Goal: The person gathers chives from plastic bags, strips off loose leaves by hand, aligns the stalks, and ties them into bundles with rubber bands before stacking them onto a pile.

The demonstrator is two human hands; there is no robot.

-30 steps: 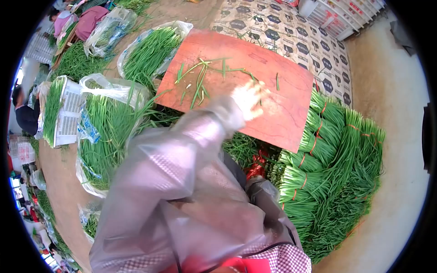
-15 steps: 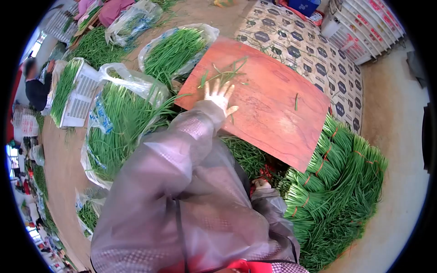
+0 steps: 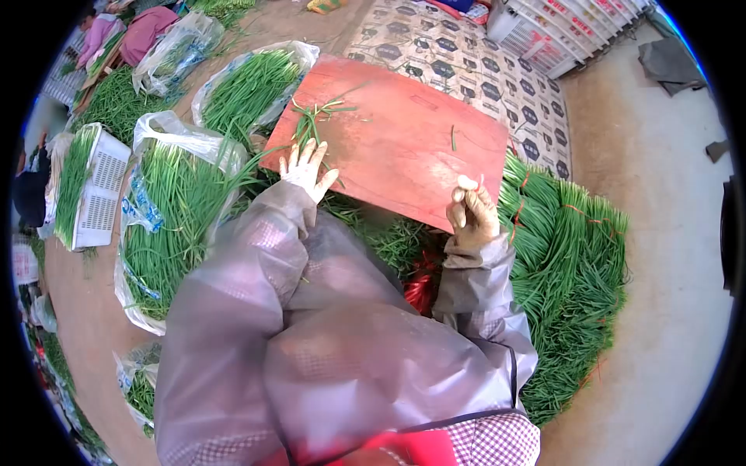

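My left hand (image 3: 305, 167) rests palm down with fingers spread at the near left edge of a reddish wooden board (image 3: 396, 132). Just beyond its fingertips lie loose green leaves (image 3: 317, 116), and a single cut leaf (image 3: 454, 138) is farther right. Over the board's near right corner, my right hand (image 3: 474, 217) is closed, thumb and fingers pinched together; what they hold, if anything, is too small to make out. Tied bundles of chive-like greens (image 3: 556, 233) are stacked right beside it. Shiny red strips (image 3: 420, 287) hang below, between my arms.
Plastic bags of greens (image 3: 183, 210) stand at left, with a white crate (image 3: 101, 190) of greens beyond them. Stacked white crates (image 3: 544, 35) stand at the back right, next to a patterned floor sheet (image 3: 466, 58). Other people sit at the far left.
My right hand has risen from beside the red strips to the board's near right corner. My left hand has drawn back toward the near edge, and the loose leaves are more gathered. The view has shifted.
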